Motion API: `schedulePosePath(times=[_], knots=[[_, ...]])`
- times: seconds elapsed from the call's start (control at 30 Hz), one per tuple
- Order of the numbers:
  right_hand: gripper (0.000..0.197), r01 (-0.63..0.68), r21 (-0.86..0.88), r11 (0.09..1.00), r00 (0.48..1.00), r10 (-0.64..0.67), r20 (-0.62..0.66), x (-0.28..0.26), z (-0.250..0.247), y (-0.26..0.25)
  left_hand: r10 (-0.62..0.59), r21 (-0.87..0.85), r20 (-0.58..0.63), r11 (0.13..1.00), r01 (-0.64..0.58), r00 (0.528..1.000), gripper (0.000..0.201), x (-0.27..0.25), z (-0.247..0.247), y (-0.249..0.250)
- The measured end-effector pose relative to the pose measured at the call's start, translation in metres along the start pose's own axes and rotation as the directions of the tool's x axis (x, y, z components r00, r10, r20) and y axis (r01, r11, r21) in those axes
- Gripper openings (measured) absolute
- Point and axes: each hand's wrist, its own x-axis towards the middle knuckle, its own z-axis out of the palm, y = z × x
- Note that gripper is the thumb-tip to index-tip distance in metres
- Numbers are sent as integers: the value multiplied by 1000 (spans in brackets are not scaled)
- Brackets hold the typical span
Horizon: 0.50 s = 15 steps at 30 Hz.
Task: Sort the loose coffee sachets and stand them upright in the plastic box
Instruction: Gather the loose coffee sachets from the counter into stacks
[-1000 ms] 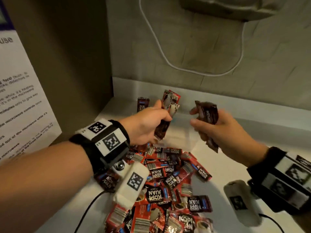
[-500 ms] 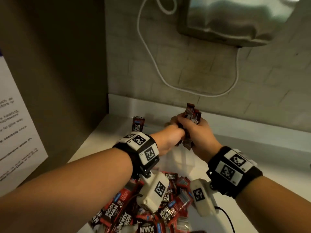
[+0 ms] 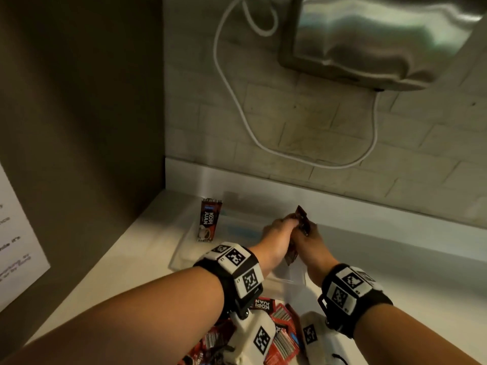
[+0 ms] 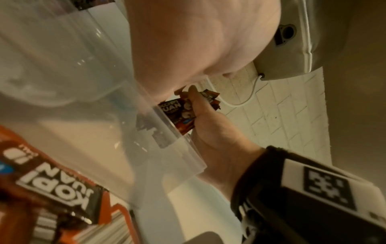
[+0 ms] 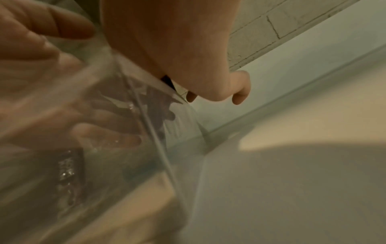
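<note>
Both hands meet over the right half of the clear plastic box [image 3: 184, 255] and together hold a small bundle of dark red coffee sachets [image 3: 302, 215] upright, its lower end dipping into the box. My left hand [image 3: 286, 225] grips it from the left, my right hand [image 3: 307, 233] from the right. In the left wrist view the right thumb [image 4: 196, 102] presses on the bundle [image 4: 177, 109] above the box rim [image 4: 181, 149]. One sachet [image 3: 208, 219] stands upright at the box's left end. The loose sachet pile [image 3: 279, 335] lies in front of the box, under my wrists.
The box sits on a white counter [image 3: 395, 272] against a brick wall. A brown side panel [image 3: 79, 127] closes off the left. A white cable [image 3: 226, 83] loops down the wall from a metal appliance [image 3: 382, 40] overhead. A printed notice [image 3: 15, 246] hangs at far left.
The hands, apart a second ago with sachets in each, came together into one bundle and moved forward and down into the box. My view tilted up towards the wall.
</note>
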Motion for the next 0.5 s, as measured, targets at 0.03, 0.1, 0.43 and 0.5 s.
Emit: schedulePosePath(times=[0.03,0.1,0.43,0.5], knots=[[24,-13,-11,1000,1000,13,7,3,1,7,-31,-16,1,999,31,1000,86,3,2,-4],[57,-52,-54,997,999,53,14,11,1,23,-81,-37,27,996,82,996,97,5,4,-7],[53,-200,73,977,962,182,206,8,-4,21,-156,-202,145,962,184,977,87,10,-3,-6],[55,-168,52,984,963,153,222,6,-7,19,-164,-229,163,953,199,973,81,12,-3,-5]])
